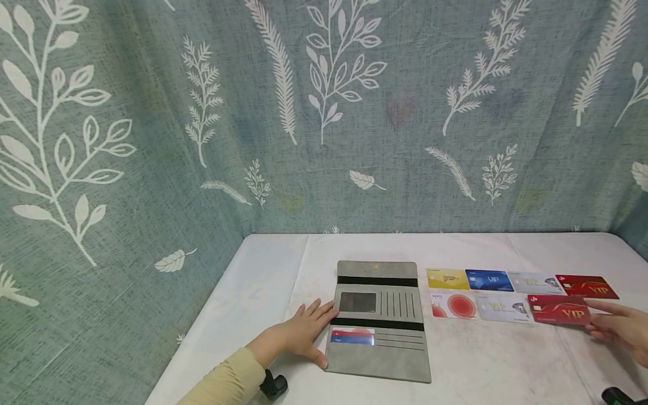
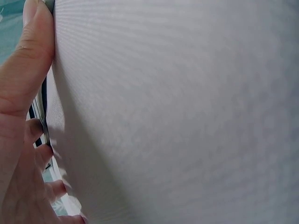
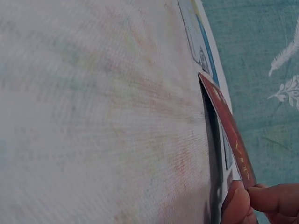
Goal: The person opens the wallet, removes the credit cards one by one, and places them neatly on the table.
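An unfolded grey wallet (image 1: 377, 360) lies flat on the white table, a blue card (image 1: 352, 340) and a red card showing in its lower left slots. My left hand (image 1: 304, 331) rests spread at the wallet's left edge, thumb near the lower corner and fingertips higher up. In the left wrist view the thumb (image 2: 35, 51) touches the edge. On the right, my right hand (image 1: 620, 329) pinches the right end of a red VIP card (image 1: 559, 309). The right wrist view shows that card (image 3: 229, 126) tilted, its pinched end raised off the table.
Left of the held card lie a white card with red circles (image 1: 453, 305) and a silver card (image 1: 502, 308). Behind them is a row with a yellow card (image 1: 448, 278), a blue VIP card (image 1: 489, 280), another silver card (image 1: 535, 283) and another red card (image 1: 589, 286). A patterned curtain (image 1: 405, 185) borders the table.
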